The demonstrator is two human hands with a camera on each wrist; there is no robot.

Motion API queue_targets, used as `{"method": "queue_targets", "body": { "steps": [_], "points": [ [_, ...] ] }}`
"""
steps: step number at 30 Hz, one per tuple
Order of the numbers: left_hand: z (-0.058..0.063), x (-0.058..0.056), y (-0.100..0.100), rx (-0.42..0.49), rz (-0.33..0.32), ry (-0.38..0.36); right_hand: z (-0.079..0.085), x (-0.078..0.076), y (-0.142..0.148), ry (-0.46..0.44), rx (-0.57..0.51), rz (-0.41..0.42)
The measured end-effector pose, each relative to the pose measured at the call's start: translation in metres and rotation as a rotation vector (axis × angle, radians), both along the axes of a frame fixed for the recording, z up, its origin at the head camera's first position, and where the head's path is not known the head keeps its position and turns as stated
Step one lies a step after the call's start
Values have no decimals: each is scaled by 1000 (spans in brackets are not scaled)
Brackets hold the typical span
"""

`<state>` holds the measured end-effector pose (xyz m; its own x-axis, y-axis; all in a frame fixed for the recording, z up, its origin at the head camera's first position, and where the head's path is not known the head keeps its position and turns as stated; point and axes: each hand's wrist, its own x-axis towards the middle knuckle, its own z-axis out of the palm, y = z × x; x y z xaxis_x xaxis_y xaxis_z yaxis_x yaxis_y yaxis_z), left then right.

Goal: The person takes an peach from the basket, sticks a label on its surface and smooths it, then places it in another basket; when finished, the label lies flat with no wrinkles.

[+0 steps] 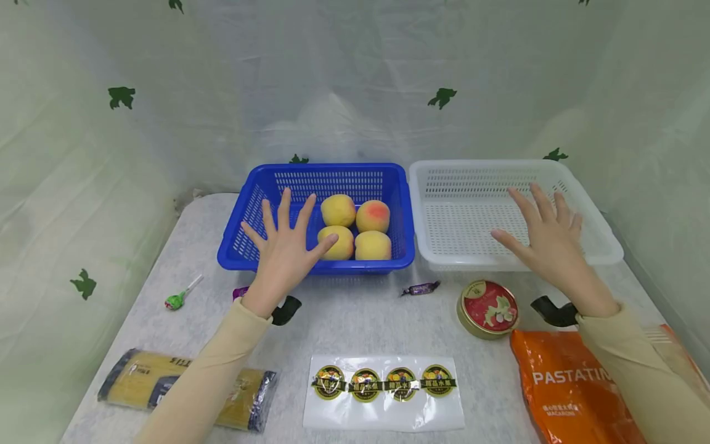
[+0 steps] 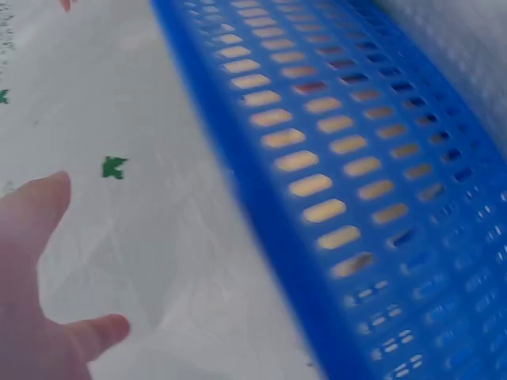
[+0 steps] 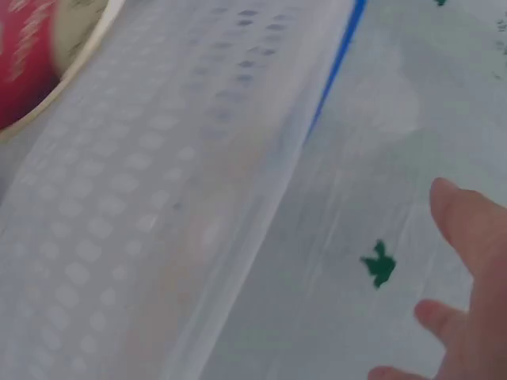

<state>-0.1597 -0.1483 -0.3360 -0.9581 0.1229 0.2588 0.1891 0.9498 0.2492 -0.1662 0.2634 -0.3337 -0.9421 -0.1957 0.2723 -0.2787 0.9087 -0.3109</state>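
Holding the left hand (image 1: 281,254) spread wide over the front of the blue basket (image 1: 366,266), fingers apart, gripping nothing, partly overlapping one of the four peaches (image 1: 373,245) gathered in the basket's right half. Holding the right hand (image 1: 553,250) likewise spread over the right part of the white basket (image 1: 463,231), just beside the blue one, gripping nothing. Lying nearer on the table (image 1: 355,320): round tin (image 1: 490,308), wrapped candy (image 1: 420,288), lollipop (image 1: 175,301), sticker sheet (image 1: 383,418), yellow packet (image 1: 133,377) and orange pasta bag (image 1: 566,391).
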Motion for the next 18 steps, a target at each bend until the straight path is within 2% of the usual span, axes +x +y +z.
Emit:
{"method": "queue_targets", "body": {
  "steps": [4,6,9,11,13,15,16,18],
  "points": [
    [9,12,0,114,-76,35,11,-8,-19,47,-134,182],
    [13,20,-1,206,-126,46,19,-12,-32,40,-211,264],
    [17,31,-2,414,-219,61,29,-17,-54,-16,-352,366],
    [17,40,-4,615,-306,51,38,-19,-71,-87,-460,429],
    [16,48,-5,825,-381,7,45,-20,-88,-180,-581,496],
    [14,56,-7,1033,-432,-74,50,-22,-103,-286,-681,549],
    [12,59,-8,1134,-447,-127,50,-25,-110,-338,-716,562],
    [8,65,-10,1274,-423,-227,46,-33,-121,-432,-762,586]
  ]
}}
